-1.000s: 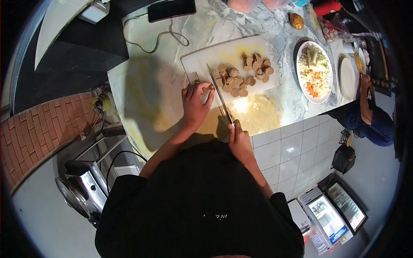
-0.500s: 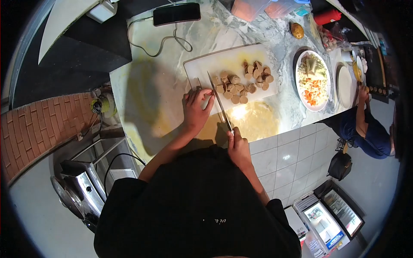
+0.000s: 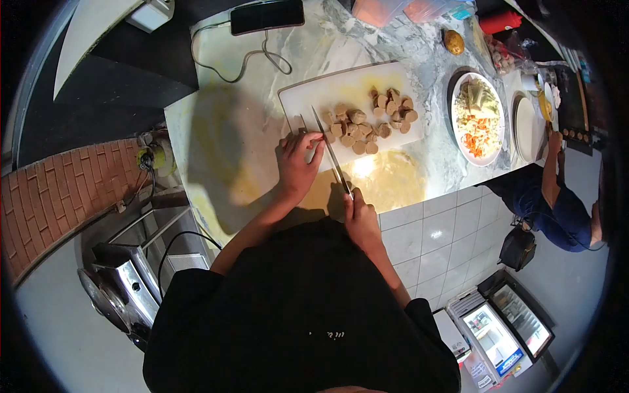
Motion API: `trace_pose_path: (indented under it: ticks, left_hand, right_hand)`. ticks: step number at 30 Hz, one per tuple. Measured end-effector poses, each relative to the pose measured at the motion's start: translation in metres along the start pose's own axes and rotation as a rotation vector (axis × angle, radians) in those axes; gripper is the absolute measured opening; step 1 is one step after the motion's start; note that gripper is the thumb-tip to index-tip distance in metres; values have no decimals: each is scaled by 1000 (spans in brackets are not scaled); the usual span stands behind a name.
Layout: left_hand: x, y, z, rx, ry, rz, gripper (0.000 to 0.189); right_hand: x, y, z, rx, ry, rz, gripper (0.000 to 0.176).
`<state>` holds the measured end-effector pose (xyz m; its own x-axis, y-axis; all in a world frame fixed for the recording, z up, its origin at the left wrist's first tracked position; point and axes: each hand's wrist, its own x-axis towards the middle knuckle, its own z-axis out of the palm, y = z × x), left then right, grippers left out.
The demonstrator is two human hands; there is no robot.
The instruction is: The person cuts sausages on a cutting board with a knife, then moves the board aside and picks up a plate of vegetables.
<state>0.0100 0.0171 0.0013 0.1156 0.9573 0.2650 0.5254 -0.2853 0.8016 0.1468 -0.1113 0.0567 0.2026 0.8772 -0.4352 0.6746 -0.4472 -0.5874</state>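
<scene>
Marble counter (image 3: 216,131) carries everything. The white cutting board (image 3: 341,88) sits mid-counter, w/ its near edge close to the counter's near edge. A plate (image 3: 455,105) of shredded veg sits toward the right edge, and a phone (image 3: 267,14) + cable lie along the far edge. A co-worker in blue (image 3: 557,203) stands off the right end, hand on the counter's right edge.

Vs. a sec ago, little has moved. The left hand (image 3: 298,164) is at the same near-left corner of the board, and the knife (image 3: 327,147) lies along the same line, tip toward the board's far-left part, handle over the near edge. The sliced rounds (image 3: 357,128) look the same in no. and spread, approx. board centre, w/ a 2nd cluster further right. So the cutting stays at the same spot, and no new slice shows as dropped.

Right hand (image 3: 362,219) is wrapped tight round the knife handle, just off the counter's near edge. Left hand is curled, fingertips bunched and pressing down on a small end piece (image 3: 319,136), too small to make out well. That piece lies on the board's near-left corner, touching the blade's left face. The rounds lie just right of the blade, apart from both hands.
</scene>
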Motion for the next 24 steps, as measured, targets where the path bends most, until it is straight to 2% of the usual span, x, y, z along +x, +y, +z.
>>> trace_pose_path:
  ticks: [8, 10, 13, 16, 24]
  left_hand:
    - [-4, -2, 2, 23, -52, -83, 27]
    - [2, 4, 0, 159, -41, 65, 33]
    - [2, 10, 0, 261, -69, 68, 37]
    - [3, 9, 1, 294, -73, 76, 36]
    - [12, 16, 3, 288, -82, 183, 32]
  right_hand:
    - [-8, -8, -25, 108, 29, 43, 27]
    - [-12, -5, -28, 96, 61, 11, 26]
    - [-16, 5, -31, 165, 80, 17, 29]
    - [-20, 8, -32, 153, 86, 53, 25]
    - [-25, 15, -23, 111, 101, 54, 26]
